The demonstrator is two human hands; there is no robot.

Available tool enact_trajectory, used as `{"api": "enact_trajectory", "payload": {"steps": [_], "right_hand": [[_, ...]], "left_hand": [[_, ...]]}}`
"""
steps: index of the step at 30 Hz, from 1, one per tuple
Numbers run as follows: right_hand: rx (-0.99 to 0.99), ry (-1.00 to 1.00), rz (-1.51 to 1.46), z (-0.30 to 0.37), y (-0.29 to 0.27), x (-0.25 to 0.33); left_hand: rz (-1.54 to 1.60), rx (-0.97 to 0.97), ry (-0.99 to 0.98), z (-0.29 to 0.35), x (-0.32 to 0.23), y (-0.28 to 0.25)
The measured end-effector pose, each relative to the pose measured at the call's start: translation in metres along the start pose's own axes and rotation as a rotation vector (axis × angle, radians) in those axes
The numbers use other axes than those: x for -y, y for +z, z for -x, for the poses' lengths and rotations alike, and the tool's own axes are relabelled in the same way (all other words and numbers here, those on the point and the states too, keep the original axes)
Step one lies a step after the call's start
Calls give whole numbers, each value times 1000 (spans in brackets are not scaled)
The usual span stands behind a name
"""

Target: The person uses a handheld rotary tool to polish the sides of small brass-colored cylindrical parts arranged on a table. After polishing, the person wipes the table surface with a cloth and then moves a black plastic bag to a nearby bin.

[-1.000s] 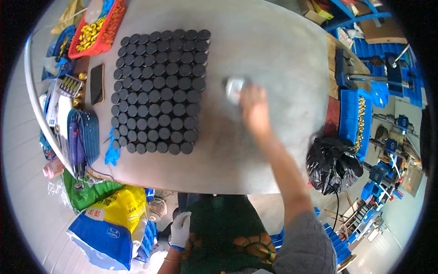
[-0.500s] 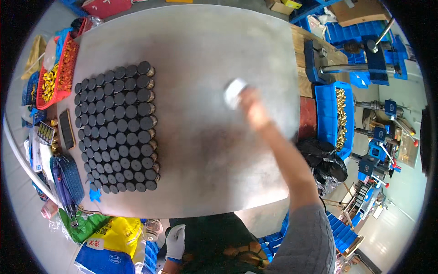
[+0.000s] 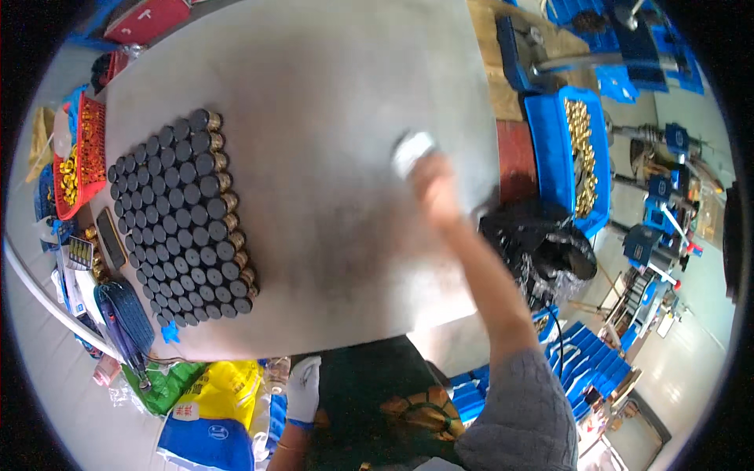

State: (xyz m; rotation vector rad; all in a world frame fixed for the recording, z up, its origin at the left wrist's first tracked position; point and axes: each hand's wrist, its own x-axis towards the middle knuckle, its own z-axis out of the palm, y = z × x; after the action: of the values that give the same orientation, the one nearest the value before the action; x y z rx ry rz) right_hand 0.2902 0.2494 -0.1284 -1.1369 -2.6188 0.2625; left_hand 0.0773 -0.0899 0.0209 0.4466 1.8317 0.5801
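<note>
My bare right hand [image 3: 434, 187] reaches over the middle right of the grey metal table [image 3: 338, 259], smeared by motion. It is closed on a white wad [image 3: 413, 152], perhaps cloth or paper, that seems to press on the tabletop. Down by my lap, outside the table's front edge, my left hand [image 3: 304, 388] wears a white glove; its fingers look loosely stretched and nothing shows in them. On the left half of the table stand several close rows of black-capped round pieces [image 3: 182, 218], with brass-coloured sides visible along the right edge of the block.
Red baskets [image 3: 93, 153] with orange and yellow parts line the left edge, near a dark phone [image 3: 111, 237]. At right are a blue bin [image 3: 550, 149] of brass fittings, a black plastic bag [image 3: 538, 247] and a press stand [image 3: 514, 55]. Bags [image 3: 208, 436] lie below left.
My view has turned and shifted, so the table and the rows sit differently in it. My right hand stays on the tabletop with the white wad. My left hand remains by my lap.
</note>
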Motion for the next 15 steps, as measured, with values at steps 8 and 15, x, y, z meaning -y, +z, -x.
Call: {"api": "enact_trajectory", "payload": {"steps": [8, 15], "right_hand": [[505, -315, 1451, 155, 35, 66], [-207, 632, 522, 254, -31, 30]], "left_hand": [[14, 109, 31, 9, 34, -32], [-118, 117, 53, 26, 97, -109]]}}
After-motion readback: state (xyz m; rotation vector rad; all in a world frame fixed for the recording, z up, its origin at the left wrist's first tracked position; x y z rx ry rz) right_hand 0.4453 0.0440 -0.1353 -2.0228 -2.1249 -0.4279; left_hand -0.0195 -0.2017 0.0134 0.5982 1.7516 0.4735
